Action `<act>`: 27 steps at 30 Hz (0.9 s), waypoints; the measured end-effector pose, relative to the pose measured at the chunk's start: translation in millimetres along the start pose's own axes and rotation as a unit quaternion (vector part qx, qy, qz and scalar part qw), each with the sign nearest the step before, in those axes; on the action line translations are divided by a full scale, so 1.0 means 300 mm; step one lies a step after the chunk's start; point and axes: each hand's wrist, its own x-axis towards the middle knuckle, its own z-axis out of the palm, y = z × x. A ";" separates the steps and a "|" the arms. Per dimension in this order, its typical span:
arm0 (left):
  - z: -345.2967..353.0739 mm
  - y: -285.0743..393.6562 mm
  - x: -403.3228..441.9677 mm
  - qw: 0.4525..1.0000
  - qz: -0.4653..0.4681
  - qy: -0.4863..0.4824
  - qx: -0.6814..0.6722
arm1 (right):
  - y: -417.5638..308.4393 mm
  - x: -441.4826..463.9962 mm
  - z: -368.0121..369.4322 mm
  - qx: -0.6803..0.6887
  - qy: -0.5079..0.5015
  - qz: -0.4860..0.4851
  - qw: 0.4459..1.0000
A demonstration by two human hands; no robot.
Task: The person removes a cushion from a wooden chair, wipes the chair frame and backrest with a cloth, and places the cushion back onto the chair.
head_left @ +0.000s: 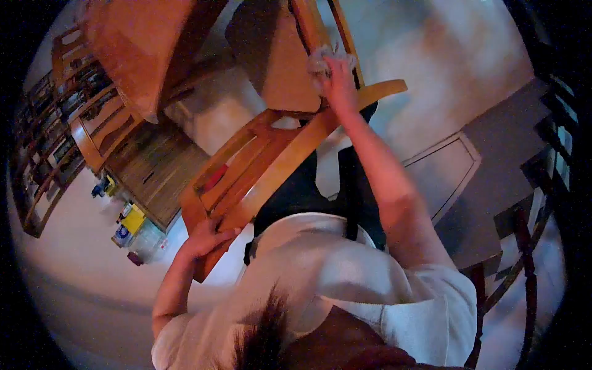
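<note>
A wooden chair (271,179) stands in front of me, its slatted backrest nearest my body and its seat (277,61) beyond. My left hand (206,239) is closed around the near left corner of the backrest, thumb lying along the wood. My right hand (339,83) reaches past the backrest and presses a crumpled whitish cloth (319,65) against the wooden side piece (308,24) beside the seat. Some of the right fingers are hidden by the cloth.
A brown table (135,49) is at the upper left, with another wooden chair (102,126) near it. A yellow packet (132,219) and several small items lie left of a slatted wooden surface (154,163). Dark wooden railings (524,265) stand at the right.
</note>
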 end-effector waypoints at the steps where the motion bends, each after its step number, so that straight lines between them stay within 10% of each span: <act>1: -0.007 0.025 -0.002 1.000 0.015 0.003 -0.015 | 0.014 -0.009 -0.004 -0.005 0.004 -0.008 1.000; 5: 0.002 -0.013 0.035 0.992 0.115 0.027 -0.036 | 0.058 -0.112 -0.069 -0.075 -0.125 -0.012 0.989; 10: -0.009 0.043 0.024 0.999 0.017 -0.025 0.012 | 0.186 -0.048 -0.071 -0.054 -0.106 -0.056 0.991; 12: 0.014 0.000 0.057 0.998 0.058 0.004 0.014 | 0.211 0.084 -0.100 0.026 -0.027 0.185 0.982; 21: 0.101 -0.010 0.057 0.994 0.019 0.066 0.090 | 0.090 0.836 -0.005 0.024 0.010 -0.194 0.981; 27: 0.150 0.163 -0.051 0.993 -0.059 0.051 0.084 | 0.377 1.103 0.102 -0.176 -0.218 -0.121 0.952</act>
